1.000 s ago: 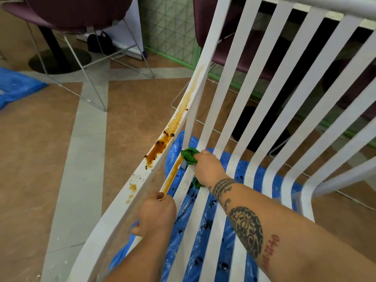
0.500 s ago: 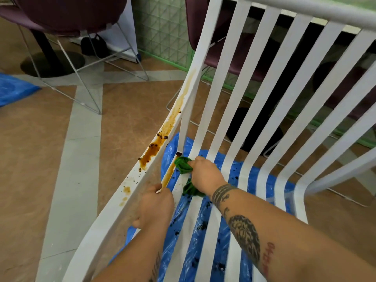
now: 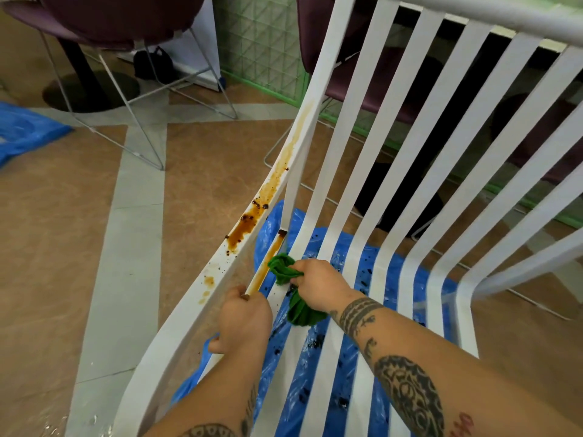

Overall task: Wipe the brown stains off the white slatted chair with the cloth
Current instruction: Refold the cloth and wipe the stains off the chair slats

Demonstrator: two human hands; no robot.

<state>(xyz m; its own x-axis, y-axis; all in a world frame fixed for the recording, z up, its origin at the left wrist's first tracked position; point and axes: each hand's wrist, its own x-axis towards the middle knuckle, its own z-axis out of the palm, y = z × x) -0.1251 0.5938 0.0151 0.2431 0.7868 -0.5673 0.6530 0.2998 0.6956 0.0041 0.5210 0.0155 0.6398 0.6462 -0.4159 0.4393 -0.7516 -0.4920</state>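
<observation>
Green cloth (image 3: 285, 271) is bunched in the right hand (image 3: 318, 285), whose fingers pinch it against the narrow outer slat of the white slatted chair (image 3: 356, 152), just beside the long brown streak (image 3: 268, 263), while the left hand (image 3: 244, 320) curls tight round that slat at the streak's lower end. To do this well, turn up a clean face, press flat and drag one way along the streak, then tackle the thick brown stains (image 3: 249, 225) on the side rail. Against a second ago the cloth sits lower on the slat, baring a dark blob at its top, and the left grip is unchanged
</observation>
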